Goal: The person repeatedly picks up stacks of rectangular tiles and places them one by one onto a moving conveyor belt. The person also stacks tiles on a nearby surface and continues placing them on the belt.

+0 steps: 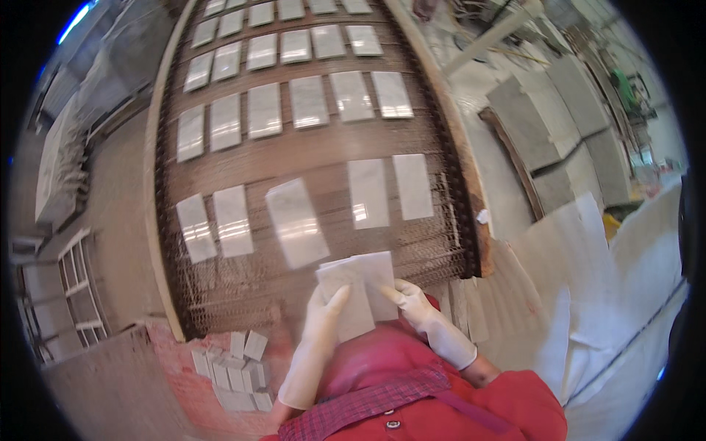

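Observation:
In front of my chest I hold white, marble-like rectangular tiles, fanned so that at least two overlap. My left hand, in a pale glove, is closed on the left side of the front tile, its thumb across the face. At the right edge of the rear tile, my right hand, gloved too, pinches with thumb and fingers. Just beyond them a tilted tile lies on the brown mesh conveyor belt; its upper edge looks doubled, perhaps two tiles together. Other tiles flank it.
Several rows of glossy white tiles cover the belt farther off. Raised side rails border it. Small white blocks are piled on a red surface at lower left. Grey slabs and pale sheeting lie to the right.

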`<action>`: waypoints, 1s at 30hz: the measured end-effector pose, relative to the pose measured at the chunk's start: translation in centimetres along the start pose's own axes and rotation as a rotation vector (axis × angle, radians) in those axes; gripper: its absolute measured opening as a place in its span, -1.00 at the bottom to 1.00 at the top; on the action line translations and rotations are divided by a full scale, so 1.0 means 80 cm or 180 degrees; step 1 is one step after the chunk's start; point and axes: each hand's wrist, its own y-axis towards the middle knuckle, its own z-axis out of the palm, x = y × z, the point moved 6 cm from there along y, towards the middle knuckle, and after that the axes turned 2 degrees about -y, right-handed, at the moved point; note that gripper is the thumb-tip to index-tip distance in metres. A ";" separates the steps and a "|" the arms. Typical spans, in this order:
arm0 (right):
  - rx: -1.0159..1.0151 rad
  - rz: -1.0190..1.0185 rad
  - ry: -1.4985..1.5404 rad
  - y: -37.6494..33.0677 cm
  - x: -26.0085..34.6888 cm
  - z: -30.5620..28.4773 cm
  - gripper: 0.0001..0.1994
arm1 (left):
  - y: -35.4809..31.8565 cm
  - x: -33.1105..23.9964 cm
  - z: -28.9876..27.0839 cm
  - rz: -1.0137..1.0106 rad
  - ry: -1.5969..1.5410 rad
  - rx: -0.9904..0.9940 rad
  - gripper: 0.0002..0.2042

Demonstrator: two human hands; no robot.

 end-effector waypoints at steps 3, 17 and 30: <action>0.0293 -0.0102 0.0576 -0.003 0.000 0.021 -0.53 | -0.004 -0.014 -0.002 0.0206 0.0889 -0.0205 -0.51; 0.1422 0.0042 0.0326 -0.023 0.061 0.108 -0.37 | -0.048 -0.070 -0.034 0.0351 0.1642 -0.0573 -0.32; 0.1350 0.0020 0.0543 -0.016 0.076 0.154 -0.36 | 0.027 -0.191 -0.208 0.2136 0.2847 -0.2943 -0.59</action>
